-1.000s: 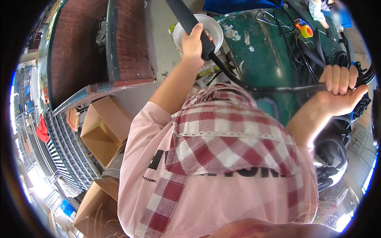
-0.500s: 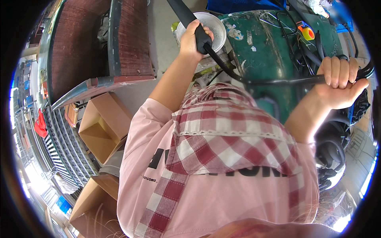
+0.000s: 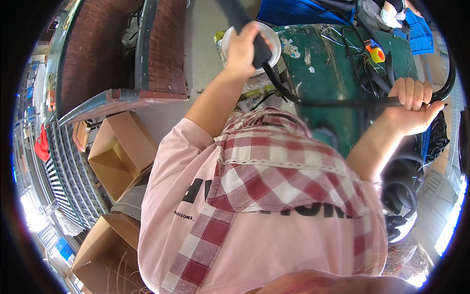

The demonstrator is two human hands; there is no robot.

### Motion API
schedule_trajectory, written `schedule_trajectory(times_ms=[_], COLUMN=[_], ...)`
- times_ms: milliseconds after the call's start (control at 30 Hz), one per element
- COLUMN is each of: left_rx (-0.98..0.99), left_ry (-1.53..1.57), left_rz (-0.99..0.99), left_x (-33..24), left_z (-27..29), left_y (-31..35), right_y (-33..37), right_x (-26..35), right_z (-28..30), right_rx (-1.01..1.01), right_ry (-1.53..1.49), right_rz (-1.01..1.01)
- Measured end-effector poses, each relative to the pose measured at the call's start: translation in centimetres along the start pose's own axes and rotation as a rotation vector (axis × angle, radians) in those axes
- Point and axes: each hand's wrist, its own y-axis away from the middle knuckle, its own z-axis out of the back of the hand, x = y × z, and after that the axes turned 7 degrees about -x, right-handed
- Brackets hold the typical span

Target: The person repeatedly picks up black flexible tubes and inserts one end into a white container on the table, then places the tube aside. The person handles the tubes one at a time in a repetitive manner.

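My left hand (image 3: 241, 50) is closed around the thick black handle end of a tool or hose (image 3: 254, 41), held over a white round container (image 3: 272, 36). From there a thin black cable (image 3: 323, 102) curves across to my right hand (image 3: 412, 105), whose fingers are wrapped around it. The cable loops on past that hand to the far right. Both hands hang above a worn green metal table (image 3: 338, 63). My pink shirt and red checked apron fill the lower middle of the view.
An orange-and-yellow tape roll (image 3: 375, 52) and tangled wires lie on the green table. A blue crate (image 3: 303, 11) is behind it. A brown-topped bench (image 3: 161, 49) stands at left, open cardboard boxes (image 3: 117, 154) on the floor, black coiled hoses (image 3: 406, 191) at right.
Both hands have stayed closed on the handle and cable. The view shifted a little, and my right hand sits slightly higher along the cable than before.
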Motion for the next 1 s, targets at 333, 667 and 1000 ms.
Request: schedule_trajectory(times_ms=[333,667,1000], left_rx=[-0.023,0.451,0.088], left_ry=[-0.038,-0.279,-0.524], left_rz=[0.041,0.266,0.252], left_x=[1.6,-5.7,-3.3], left_z=[1.4,9.9,12.1], left_y=[1.0,1.8,2.6], right_y=[1.0,2.3,7.2], right_x=[-4.5,-1.0,-4.4], right_z=[-0.6,6.6,6.9], right_rx=[-0.349,-0.218,-0.508], right_ry=[0.099,0.491,0.482], right_rz=[0.137,-0.485,-0.616])
